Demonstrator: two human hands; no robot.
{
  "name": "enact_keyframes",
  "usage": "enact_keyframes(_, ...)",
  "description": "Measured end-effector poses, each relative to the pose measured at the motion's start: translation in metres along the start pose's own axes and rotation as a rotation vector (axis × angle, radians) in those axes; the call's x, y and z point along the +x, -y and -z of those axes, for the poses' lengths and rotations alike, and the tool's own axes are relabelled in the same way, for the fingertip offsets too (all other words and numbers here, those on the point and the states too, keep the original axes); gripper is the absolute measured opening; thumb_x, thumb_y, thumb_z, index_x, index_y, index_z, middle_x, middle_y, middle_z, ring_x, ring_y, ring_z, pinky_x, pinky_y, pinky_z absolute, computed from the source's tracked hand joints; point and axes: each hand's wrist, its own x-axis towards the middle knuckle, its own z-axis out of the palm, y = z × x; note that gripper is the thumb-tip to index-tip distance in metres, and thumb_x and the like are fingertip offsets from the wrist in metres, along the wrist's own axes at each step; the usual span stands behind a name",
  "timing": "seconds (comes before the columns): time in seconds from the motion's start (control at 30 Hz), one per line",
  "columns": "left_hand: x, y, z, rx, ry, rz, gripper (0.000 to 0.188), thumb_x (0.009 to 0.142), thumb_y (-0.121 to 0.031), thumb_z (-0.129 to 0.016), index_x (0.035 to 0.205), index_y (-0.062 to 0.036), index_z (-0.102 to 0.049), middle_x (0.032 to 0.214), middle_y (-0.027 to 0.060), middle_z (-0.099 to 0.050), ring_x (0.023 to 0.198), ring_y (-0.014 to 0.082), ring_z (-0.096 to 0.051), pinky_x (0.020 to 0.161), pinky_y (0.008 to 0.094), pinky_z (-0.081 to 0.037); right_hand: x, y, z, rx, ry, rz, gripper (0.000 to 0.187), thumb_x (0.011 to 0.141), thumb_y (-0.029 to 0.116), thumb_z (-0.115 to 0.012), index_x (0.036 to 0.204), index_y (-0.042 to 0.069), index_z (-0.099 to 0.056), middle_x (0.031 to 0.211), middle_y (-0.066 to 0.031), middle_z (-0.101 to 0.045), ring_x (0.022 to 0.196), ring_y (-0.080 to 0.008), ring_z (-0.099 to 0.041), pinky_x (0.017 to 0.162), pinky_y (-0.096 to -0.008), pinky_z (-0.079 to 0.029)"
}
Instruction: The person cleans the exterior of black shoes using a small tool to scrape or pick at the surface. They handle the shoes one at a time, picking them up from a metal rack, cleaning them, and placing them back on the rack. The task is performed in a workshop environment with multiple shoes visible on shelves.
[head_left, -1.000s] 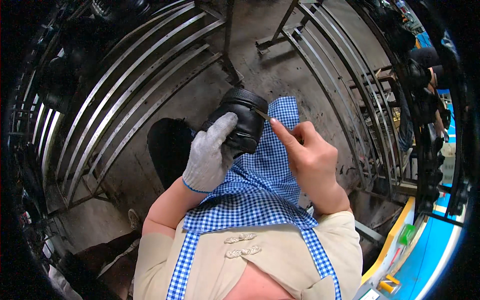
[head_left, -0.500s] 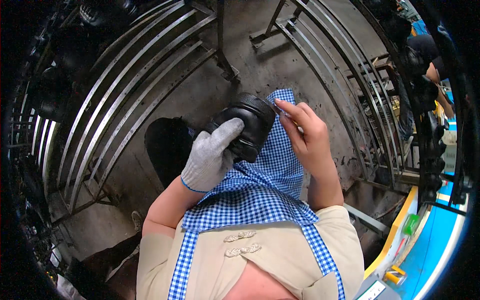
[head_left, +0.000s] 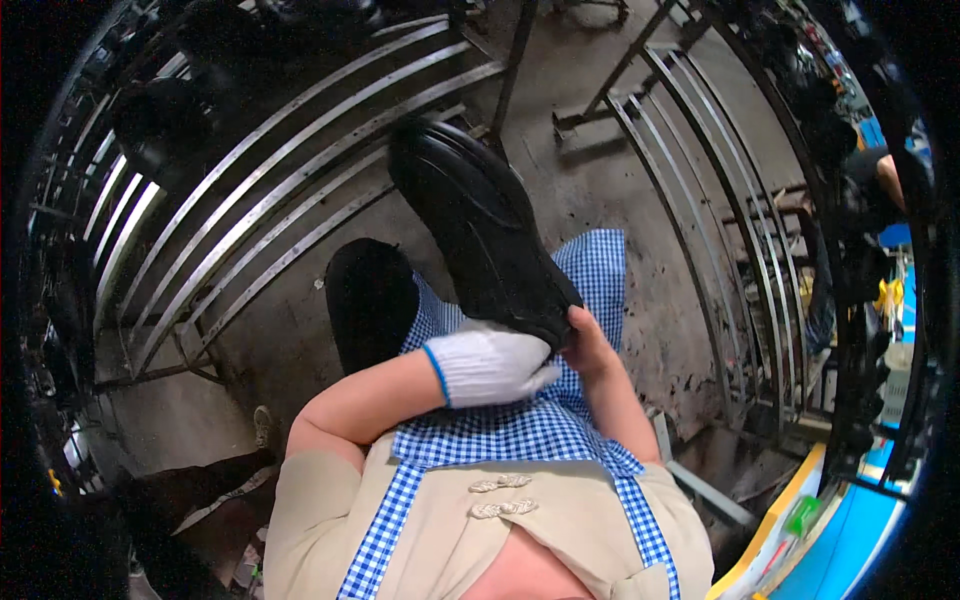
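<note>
One shoe point(head_left: 475, 225), long axis diagonal, rounded end upper-left

Strong fisheye distortion: the left rack's bars point(head_left: 435, 88) bow, with black vignetting in all 4 corners. Floor point(head_left: 600, 200) dim; glare streaks the bars, faint sheen marks the black shoe point(head_left: 480, 240). Brightest zone: blue worktop point(head_left: 850, 540), whitening at its outer edge.
</note>
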Motion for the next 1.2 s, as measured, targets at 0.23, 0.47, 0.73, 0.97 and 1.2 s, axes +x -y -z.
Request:
enact_keyframes(0.23, -0.024, 0.009, 0.036, -0.688, -1.082, -0.210, 0.049, 0.084, -0.006, -0.075, 0.129, -0.0009, -0.057, 0.121, 0.0125, -0.065, 0.107, 0.0208, -0.065, 0.092, 0.0333, -0.053, -0.017, -0.017, 0.018, 0.264, 0.020, 0.047, 0.118, 0.067, 0.075, -0.073, 0.151, 0.004, -0.032, 0.147, -0.0169, -0.048, 0.132, -0.0303, -0.051, 0.111, -0.0424, -0.042)
enact_keyframes(0.47, -0.001, 0.030, 0.052, -0.965, -1.077, -0.033, 0.062, 0.077, -0.007, -0.081, 0.133, -0.0041, -0.054, 0.123, 0.0101, -0.065, 0.114, 0.0193, -0.061, 0.100, 0.0338, -0.048, -0.011, -0.024, 0.023, -0.057, -0.135, 0.057, 0.080, 0.088, 0.043, -0.069, 0.152, 0.009, -0.034, 0.120, -0.0091, -0.058, 0.095, -0.0169, -0.058, 0.081, -0.0311, -0.051)
enact_keyframes(0.73, -0.001, 0.026, 0.062, -0.754, -0.682, -0.103, 0.064, 0.072, -0.006, -0.081, 0.131, -0.0001, -0.057, 0.121, 0.0100, -0.066, 0.113, 0.0189, -0.062, 0.103, 0.0335, -0.046, -0.031, 0.080, -0.013, -0.636, -0.453, 0.805, 0.016, 0.082, -0.002, -0.073, 0.098, -0.001, -0.072, 0.071, 0.0035, -0.058, 0.060, -0.0046, -0.047, 0.053, -0.0230, -0.034)
enact_keyframes(0.97, -0.004, 0.016, 0.061, -0.749, -0.614, -0.055, 0.061, 0.073, -0.011, -0.082, 0.128, 0.0000, -0.060, 0.119, 0.0101, -0.068, 0.111, 0.0186, -0.063, 0.101, 0.0328, -0.047, -0.030, 0.118, -0.046, -1.003, -0.164, 1.013, 0.027, 0.077, -0.001, -0.078, 0.103, 0.002, -0.070, 0.072, -0.0086, -0.063, 0.060, -0.0158, -0.058, 0.052, -0.0281, -0.042)
enact_keyframes(1.2, -0.005, 0.028, 0.062, -0.618, -0.585, 0.112, 0.054, 0.077, -0.016, -0.079, 0.126, -0.0006, -0.062, 0.117, 0.0104, -0.068, 0.109, 0.0185, -0.064, 0.100, 0.0329, -0.047, -0.020, 0.090, -0.038, -0.814, -0.266, 0.777, 0.013, 0.092, 0.000, -0.066, 0.103, -0.005, -0.071, 0.079, 0.0007, -0.065, 0.067, -0.0030, -0.052, 0.058, -0.0199, -0.041)
